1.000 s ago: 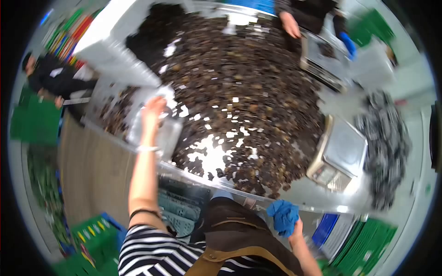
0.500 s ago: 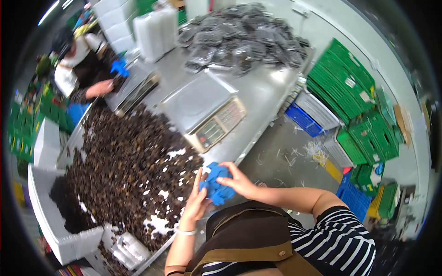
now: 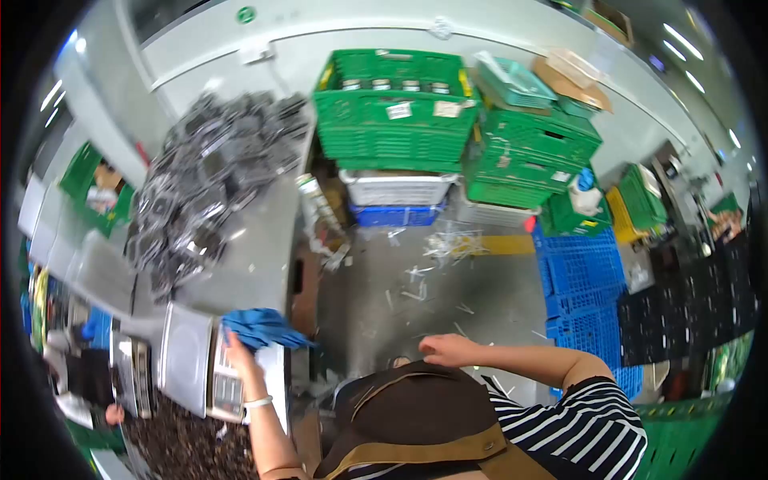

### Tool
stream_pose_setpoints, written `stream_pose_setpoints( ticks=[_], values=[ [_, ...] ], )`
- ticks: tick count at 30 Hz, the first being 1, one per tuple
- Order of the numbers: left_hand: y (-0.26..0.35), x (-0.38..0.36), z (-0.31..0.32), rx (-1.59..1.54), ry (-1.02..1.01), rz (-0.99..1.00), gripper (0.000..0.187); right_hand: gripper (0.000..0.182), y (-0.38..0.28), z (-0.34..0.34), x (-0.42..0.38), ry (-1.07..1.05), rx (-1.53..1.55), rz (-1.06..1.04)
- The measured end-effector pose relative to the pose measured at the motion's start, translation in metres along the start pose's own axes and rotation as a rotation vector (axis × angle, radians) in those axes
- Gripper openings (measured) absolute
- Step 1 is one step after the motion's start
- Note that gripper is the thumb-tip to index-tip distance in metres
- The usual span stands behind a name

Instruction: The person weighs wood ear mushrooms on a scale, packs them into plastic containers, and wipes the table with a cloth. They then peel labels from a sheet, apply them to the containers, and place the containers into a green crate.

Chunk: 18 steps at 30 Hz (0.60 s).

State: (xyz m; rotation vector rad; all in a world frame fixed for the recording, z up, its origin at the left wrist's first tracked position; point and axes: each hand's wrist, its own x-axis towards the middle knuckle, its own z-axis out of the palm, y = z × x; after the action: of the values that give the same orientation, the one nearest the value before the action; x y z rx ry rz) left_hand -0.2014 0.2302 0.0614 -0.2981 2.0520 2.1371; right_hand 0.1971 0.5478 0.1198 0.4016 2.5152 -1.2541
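Blue gloves or cloth (image 3: 262, 328), bunched up, are gripped in my left hand (image 3: 242, 358), which is over the scale's edge at the metal table. Just below it is a weighing scale (image 3: 229, 392) with a flat metal pan (image 3: 186, 360). My right hand (image 3: 448, 350) is in front of my brown apron (image 3: 424, 408), above the floor, with its fingers curled and nothing seen in them. Dark brown pieces (image 3: 188, 444) lie heaped on the table below the scale.
Clear plastic containers (image 3: 212, 160) are piled on the metal table (image 3: 256, 264). Green crates (image 3: 392, 120) stand by the wall, with blue crates (image 3: 582, 280) at the right. White strips (image 3: 452, 244) litter the floor (image 3: 368, 296). Another person (image 3: 84, 376) is at the far left.
The view has turned right, towards the crates. My hands have parted; the blue bundle is now in my left hand alone, near the scale. My right hand has let go of it.
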Motion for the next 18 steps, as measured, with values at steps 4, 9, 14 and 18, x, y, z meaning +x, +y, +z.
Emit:
stream_pose_setpoints(
  ticks=[4,9,14,18],
  values=[
    [0.072,0.061,0.086,0.215,-0.03,0.353,0.057,0.041,0.071,0.0,-0.031,-0.059,0.053,0.243],
    [0.059,0.105,0.182,1.118,0.062,0.741,0.085,0.055,0.14,0.031,-0.034,0.022,0.651,0.354],
    [0.01,0.024,0.308,0.687,-0.827,0.565,0.056,0.056,0.164,-0.005,-0.025,0.206,1.315,0.55],
    [0.023,-0.063,0.418,0.652,-1.319,0.281,0.054,0.055,0.188,-0.071,0.008,0.196,0.687,0.625]
  ],
)
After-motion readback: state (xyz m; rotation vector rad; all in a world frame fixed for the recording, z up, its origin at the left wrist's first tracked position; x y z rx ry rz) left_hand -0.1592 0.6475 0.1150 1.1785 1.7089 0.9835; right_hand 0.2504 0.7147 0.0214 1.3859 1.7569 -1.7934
